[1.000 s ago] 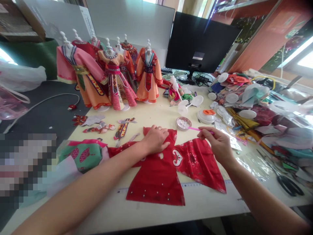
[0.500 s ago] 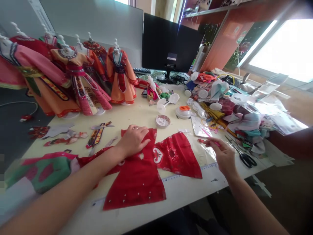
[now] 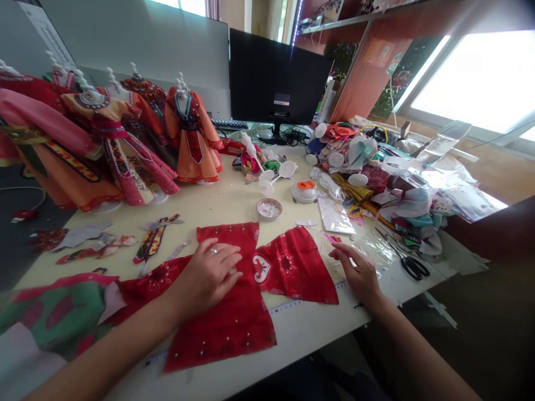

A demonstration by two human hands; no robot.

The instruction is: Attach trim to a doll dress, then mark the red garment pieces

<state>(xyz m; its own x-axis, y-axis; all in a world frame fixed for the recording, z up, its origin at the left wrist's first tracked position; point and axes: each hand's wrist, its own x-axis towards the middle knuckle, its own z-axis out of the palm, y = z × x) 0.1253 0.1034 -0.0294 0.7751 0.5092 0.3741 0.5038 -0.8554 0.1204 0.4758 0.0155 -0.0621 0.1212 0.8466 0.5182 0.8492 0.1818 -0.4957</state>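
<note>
A small red robe [image 3: 234, 312] lies spread flat on the cream table [image 3: 217, 203], with a white heart-shaped emblem [image 3: 261, 268] at its chest. My left hand [image 3: 207, 277] rests palm down on the robe just left of the emblem, fingers stretched out, a ring on one finger. My right hand [image 3: 356, 270] hovers low over the table beside the robe's right sleeve, fingers pinched on a thin pink stick [image 3: 334, 240]. A small round dish [image 3: 269, 209] with white bits sits beyond the robe.
Several dressed doll mannequins [image 3: 125, 139] stand at the back left. A black monitor [image 3: 276, 83] is behind. Heaped fabric and plastic discs [image 3: 376, 178] fill the right side, with black scissors [image 3: 412, 267] near the edge. Fabric trims [image 3: 152, 242] and a green-red garment [image 3: 58, 312] lie left.
The view has swung right. My right hand came down from near the dish to the table beside the right sleeve, still pinching the pink stick. My left hand slid down the robe.
</note>
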